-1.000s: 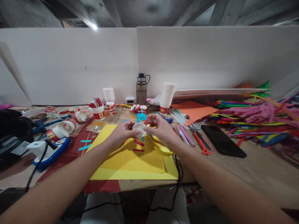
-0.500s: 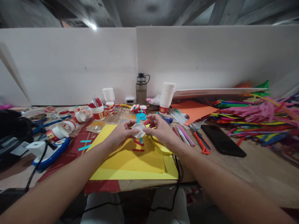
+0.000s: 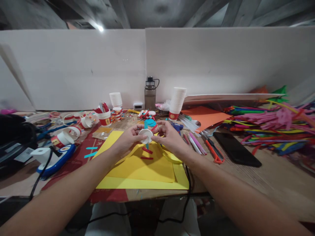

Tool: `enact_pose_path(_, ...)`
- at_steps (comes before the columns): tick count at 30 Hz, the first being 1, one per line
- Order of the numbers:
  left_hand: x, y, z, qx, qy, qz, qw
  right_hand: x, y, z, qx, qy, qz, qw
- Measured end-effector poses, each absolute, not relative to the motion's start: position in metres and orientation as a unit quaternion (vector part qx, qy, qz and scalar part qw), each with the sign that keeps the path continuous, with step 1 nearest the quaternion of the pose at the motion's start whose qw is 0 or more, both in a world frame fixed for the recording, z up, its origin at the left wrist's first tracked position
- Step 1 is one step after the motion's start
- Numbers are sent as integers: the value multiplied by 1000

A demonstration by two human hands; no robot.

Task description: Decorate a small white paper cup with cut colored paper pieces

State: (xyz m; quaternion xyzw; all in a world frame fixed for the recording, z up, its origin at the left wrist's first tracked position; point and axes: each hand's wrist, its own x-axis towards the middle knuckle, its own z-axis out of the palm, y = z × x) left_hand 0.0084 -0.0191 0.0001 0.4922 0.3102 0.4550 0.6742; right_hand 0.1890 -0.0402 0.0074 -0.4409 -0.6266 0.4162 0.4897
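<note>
A small white paper-cup bottom [image 3: 146, 136], round with a raised rim, is held up over the yellow paper sheets [image 3: 142, 172]. My left hand [image 3: 128, 140] pinches its left side, the thumb lying on the white face. Fingers of my right hand [image 3: 166, 135] close on the opposite side, where a bit of red shows. A blue paper strip [image 3: 147, 146] sticks out below the disc; how it joins the disc is hidden. Red strips [image 3: 147, 158] lie on the yellow paper beneath. Just behind my fingers sit blue paper discs [image 3: 150, 122].
Stacked paper cups [image 3: 178, 102], a water bottle [image 3: 150, 93] and a cup of pens [image 3: 104, 118] stand at the back. To the right lie yellow scissors [image 3: 172, 159], markers [image 3: 197, 144], a cutter [image 3: 213, 149], a phone [image 3: 236, 149] and pipe cleaners [image 3: 270, 121]. Cut cups [image 3: 62, 139] lie left.
The cup bottom has turned slightly, its round face now more toward me. Both hands keep their pinch in nearly the same place. The whole view has shifted a little.
</note>
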Motion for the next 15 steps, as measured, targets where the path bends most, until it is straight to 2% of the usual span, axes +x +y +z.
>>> enact_pose_path(15,6,-13,-9,532,320,444,646,190,-40,11,-427,-573,423,556)
